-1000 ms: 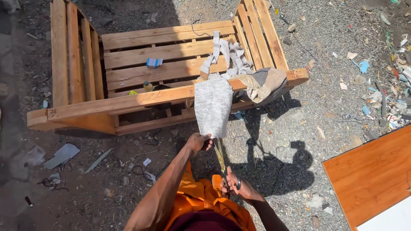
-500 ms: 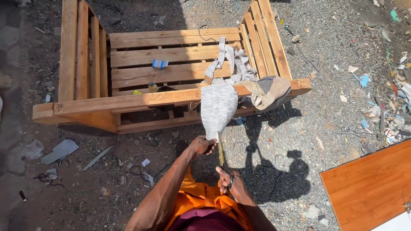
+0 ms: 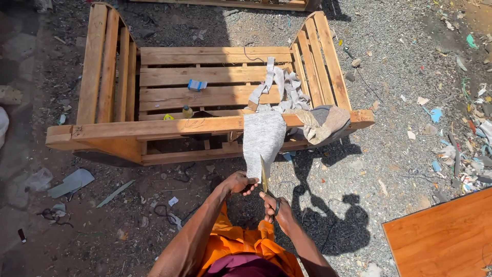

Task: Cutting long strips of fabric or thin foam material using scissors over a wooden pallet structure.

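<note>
cutting a grey cloth (image 3: 263, 141) that hangs from the front rail of a wooden seat frame (image 3: 154, 127), its upper edge draped over the rail and its lower end pulled down toward the body. left hand (image 3: 241, 182) pinched shut on the bottom edge of the cloth, drawing it taut. right hand (image 3: 274, 206) closed through the loops of a pair of scissors (image 3: 265, 177), blades pointing up and entering the cloth from below, near its lower right side.

best done by holding the fabric under steady tension, keeping the pinching fingers clear of the blades, and running the cut straight upward rather than letting it wander; slack cloth would likely fold between the blades instead of parting cleanly.

cloth looks soft and finely speckled, probably a knit, narrowing to a rounded tongue at the bottom. more grey strips (image 3: 282, 87) lying twisted across the seat slats, and a tan and grey rag (image 3: 323, 125) bunched over the rail just beside the hanging piece. frame of pale planks, rough-sawn, slatted at both arms and the seat. small blue and white object (image 3: 197, 84) resting on a slat. gravel ground (image 3: 400, 66), coarse and grey, littered with scraps. smooth orange-brown board (image 3: 443, 238) at lower right.
</note>
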